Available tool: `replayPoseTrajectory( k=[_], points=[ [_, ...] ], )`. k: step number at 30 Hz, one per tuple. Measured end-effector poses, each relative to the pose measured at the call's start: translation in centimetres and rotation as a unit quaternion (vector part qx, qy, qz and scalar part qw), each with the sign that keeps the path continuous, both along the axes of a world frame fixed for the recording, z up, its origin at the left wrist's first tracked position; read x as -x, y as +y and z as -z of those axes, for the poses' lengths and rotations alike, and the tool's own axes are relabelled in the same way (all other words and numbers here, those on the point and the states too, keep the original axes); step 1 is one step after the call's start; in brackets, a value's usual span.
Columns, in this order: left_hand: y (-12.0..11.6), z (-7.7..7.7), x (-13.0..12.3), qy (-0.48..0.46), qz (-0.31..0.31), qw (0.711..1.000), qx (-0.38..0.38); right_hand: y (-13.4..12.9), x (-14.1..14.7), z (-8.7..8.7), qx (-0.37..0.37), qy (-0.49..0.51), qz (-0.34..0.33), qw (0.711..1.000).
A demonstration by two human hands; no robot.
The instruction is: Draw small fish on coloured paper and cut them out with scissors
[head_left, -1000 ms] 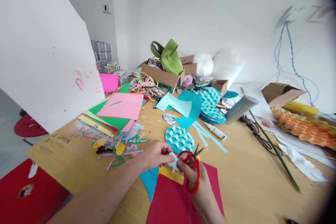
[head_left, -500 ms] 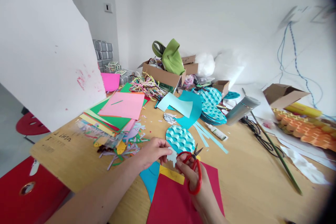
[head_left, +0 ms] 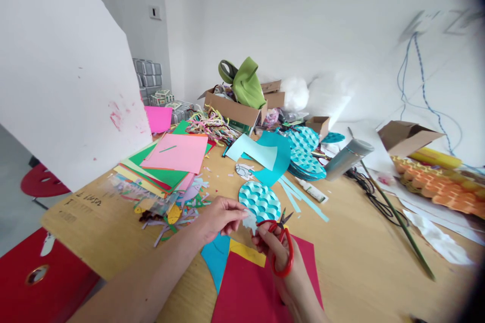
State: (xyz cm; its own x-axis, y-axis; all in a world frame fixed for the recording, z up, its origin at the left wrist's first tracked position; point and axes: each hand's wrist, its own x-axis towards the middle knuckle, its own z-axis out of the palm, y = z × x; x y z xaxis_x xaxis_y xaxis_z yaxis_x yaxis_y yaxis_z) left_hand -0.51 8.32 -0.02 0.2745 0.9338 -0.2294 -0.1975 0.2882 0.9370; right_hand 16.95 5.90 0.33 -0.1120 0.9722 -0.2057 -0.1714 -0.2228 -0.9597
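Observation:
Between my two hands is a small pale paper cutout (head_left: 250, 222) with a jagged edge. My left hand (head_left: 223, 218) pinches its left side between thumb and fingers. Red-handled scissors (head_left: 291, 255) sit in my right hand (head_left: 278, 252), their blades parted and pointing away from the paper. The right fingertips also touch the cutout's lower right edge. Just beyond lies a round turquoise woven-pattern paper disc (head_left: 259, 200). Under my hands are a dark red sheet (head_left: 246, 292), a yellow strip (head_left: 248, 253) and a blue paper piece (head_left: 216, 260).
Coloured sheets (head_left: 178, 154) and paper scraps lie to the left. Further back are teal paper (head_left: 278, 169), a glue tube (head_left: 311, 190), stacked patterned discs (head_left: 305, 149) and a cardboard box (head_left: 235, 108). A grey cylinder (head_left: 348, 159), stick (head_left: 401, 227) and black cable stand or lie right.
The paper cutout has turned slightly between my fingers, and my left hand has lifted a little. The scissors stay in my right hand. The view has shifted slightly.

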Motion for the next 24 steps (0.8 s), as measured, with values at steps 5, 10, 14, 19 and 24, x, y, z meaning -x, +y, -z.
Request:
replayPoseTrajectory(
  k=[5, 10, 14, 19, 24],
  points=[
    [-0.2, -0.4, -0.1, -0.053, 0.036, 0.998, -0.006, 0.1, -0.4, 0.4, 0.014, 0.014, -0.008, 1.0],
    [-0.2, -0.5, -0.1, -0.073, 0.029, 0.997, -0.025, -0.1, -0.3, 0.0, -0.022, 0.005, 0.029, 0.999],
    [0.0, 0.0, -0.1, -0.046, 0.014, 0.997, -0.058, -0.5, -0.1, -0.6, -0.061, -0.008, 0.025, 0.998],
    [0.2, 0.2, -0.1, -0.02, 0.005, 0.998, -0.062, -0.5, -0.2, -0.7, -0.086, -0.047, 0.046, 0.994],
    [0.3, 0.4, 0.0, -0.013, -0.037, 0.998, -0.058, -0.2, -0.4, -0.1, -0.067, -0.046, 0.056, 0.995]
  ],
)
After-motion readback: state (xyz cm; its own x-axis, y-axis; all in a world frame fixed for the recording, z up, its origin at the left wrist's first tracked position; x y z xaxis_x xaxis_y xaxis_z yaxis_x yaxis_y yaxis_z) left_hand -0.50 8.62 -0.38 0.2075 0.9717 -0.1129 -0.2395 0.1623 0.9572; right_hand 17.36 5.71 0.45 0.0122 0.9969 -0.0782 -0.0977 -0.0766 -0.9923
